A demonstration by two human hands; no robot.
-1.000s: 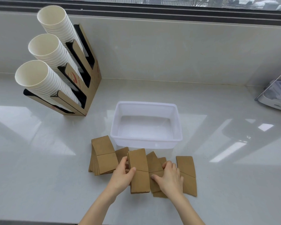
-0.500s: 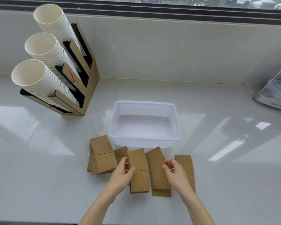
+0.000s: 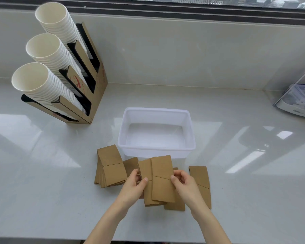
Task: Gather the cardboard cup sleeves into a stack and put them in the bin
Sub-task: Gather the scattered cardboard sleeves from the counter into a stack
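Brown cardboard cup sleeves lie on the counter in front of an empty white plastic bin [image 3: 156, 111]. My left hand [image 3: 134, 188] grips a small stack of sleeves [image 3: 146, 173] by its left edge. My right hand [image 3: 185, 186] holds one sleeve [image 3: 162, 180] and lays it over that stack. A bigger pile of sleeves [image 3: 110, 166] rests to the left, with another sleeve [image 3: 130, 164] half under it. One flat sleeve [image 3: 200, 178] lies at the right, and one more sleeve [image 3: 174, 206] pokes out beneath my right hand.
A cardboard cup dispenser [image 3: 93, 81] holding three tilted columns of white paper cups [image 3: 40, 85] stands at the back left. A clear-lidded appliance [image 3: 299, 101] sits at the right edge. A wall and window ledge run behind the bin.
My right hand lifted a sleeve from the middle of the counter and carried it left onto the stack in my left hand. The view moved closer.
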